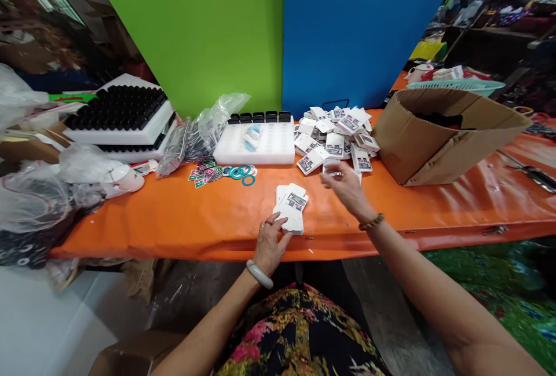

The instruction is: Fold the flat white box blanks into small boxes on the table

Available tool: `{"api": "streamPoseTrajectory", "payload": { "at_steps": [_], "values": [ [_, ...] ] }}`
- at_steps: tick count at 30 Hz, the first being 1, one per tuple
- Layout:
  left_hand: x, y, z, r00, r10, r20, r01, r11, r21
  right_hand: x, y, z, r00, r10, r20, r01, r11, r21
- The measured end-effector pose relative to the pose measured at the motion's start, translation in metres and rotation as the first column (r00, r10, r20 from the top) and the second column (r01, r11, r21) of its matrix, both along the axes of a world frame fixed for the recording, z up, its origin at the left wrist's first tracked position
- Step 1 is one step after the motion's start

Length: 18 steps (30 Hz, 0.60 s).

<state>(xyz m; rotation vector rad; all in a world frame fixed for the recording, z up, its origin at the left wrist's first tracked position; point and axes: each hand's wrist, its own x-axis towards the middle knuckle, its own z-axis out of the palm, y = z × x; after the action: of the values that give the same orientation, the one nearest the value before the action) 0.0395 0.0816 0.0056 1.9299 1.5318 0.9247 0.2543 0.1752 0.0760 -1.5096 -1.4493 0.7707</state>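
Note:
A small stack of flat white printed cartons point(292, 205) lies on the orange table in front of me. My left hand point(270, 241) has its fingers and thumb around the lower left corner of that stack. Further right, my right hand point(345, 186) is held over the table at the front edge of a heap of small white boxes point(334, 144). Its fingers are bent but apart, and I see nothing held between them. One box behind its fingertips is partly covered.
An open cardboard box point(434, 156) stands right of the heap. A white foam tray point(256, 150) with black pieces sits at the back, near teal rings point(248, 180) and printed cards point(204, 173). Stacked foam trays point(125, 132) and plastic bags point(39, 196) fill the left.

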Motion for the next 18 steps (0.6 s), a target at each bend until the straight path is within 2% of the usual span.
{"api": "streamPoseTrajectory", "payload": {
  "at_steps": [2, 4, 9, 15, 18],
  "values": [
    [0.002, 0.0, -0.005, 0.99, -0.05, -0.134, 0.048, 0.999, -0.014, -0.024, 0.002, -0.012, 0.936, 0.163, 0.313, -0.118, 0.98, -0.158],
    [0.004, -0.002, -0.008, 0.97, -0.105, -0.221, 0.098, 0.994, -0.044, -0.047, 0.001, -0.024, 0.849, 0.263, 0.459, -0.16, 0.955, -0.251],
    [0.006, -0.006, -0.011, 0.934, -0.158, -0.322, 0.145, 0.987, -0.064, -0.077, 0.001, -0.038, 0.784, 0.285, 0.552, -0.113, 0.939, -0.324],
    [0.005, -0.006, -0.016, 0.936, -0.158, -0.315, 0.153, 0.987, -0.041, -0.066, 0.02, -0.04, 0.787, 0.276, 0.551, -0.073, 0.929, -0.362],
    [0.002, -0.005, -0.01, 0.943, -0.166, -0.288, 0.161, 0.986, -0.041, -0.058, 0.024, -0.033, 0.813, 0.265, 0.519, -0.089, 0.937, -0.338]
  ]
}}
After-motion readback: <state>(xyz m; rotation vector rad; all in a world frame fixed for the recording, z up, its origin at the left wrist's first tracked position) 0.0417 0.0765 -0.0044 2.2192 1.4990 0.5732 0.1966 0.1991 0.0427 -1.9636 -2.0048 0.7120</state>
